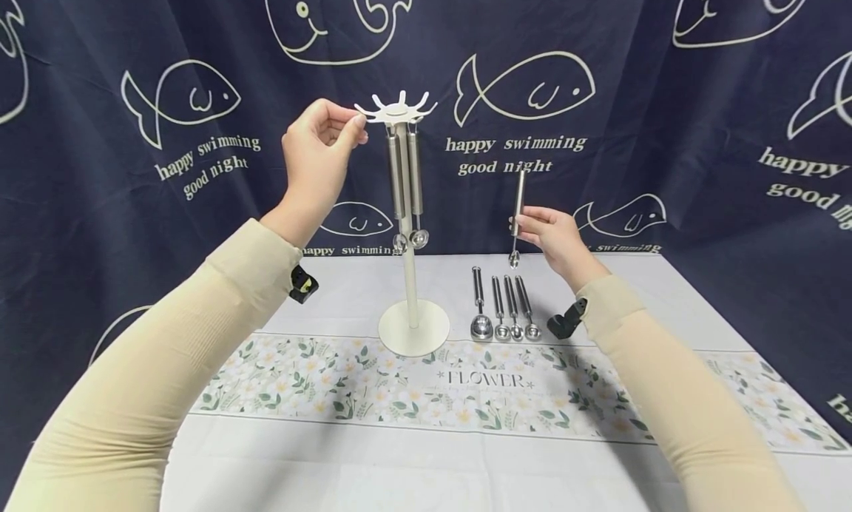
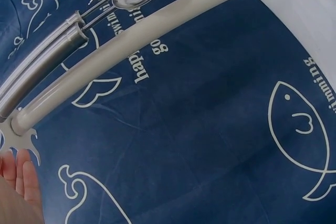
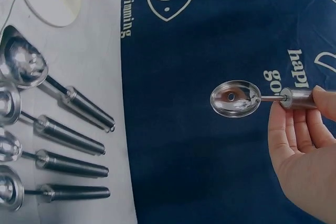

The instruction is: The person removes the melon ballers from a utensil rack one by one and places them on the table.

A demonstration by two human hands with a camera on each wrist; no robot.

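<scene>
We are seeing the left hand (image 1: 322, 148) pinching one hook (image 1: 371, 114) of the white stand (image 1: 410, 279), upper centre | right hand (image 1: 558, 238) is pinching a steel scoop (image 1: 519, 197), right of centre | four scoops (image 1: 511, 297) are lying below

"What is worn behind the left hand (image 1: 319, 149)?"

"A long, pale beige cloth sleeve (image 1: 166, 379), with a broad cuff (image 1: 256, 257) at the wrist and soft creases farther back from the hand."

"And the dark piece there?"

"A small, blocky black device (image 1: 299, 281) at that cuff, on the side facing the right hand (image 1: 562, 242); it bears a yellow-green patch (image 1: 307, 284)."

"Does the other arm match?"

"A matching pale beige sleeve (image 1: 692, 379) covers it, with an angular black device (image 1: 566, 322) just behind the right hand, on the side toward the left."
</scene>
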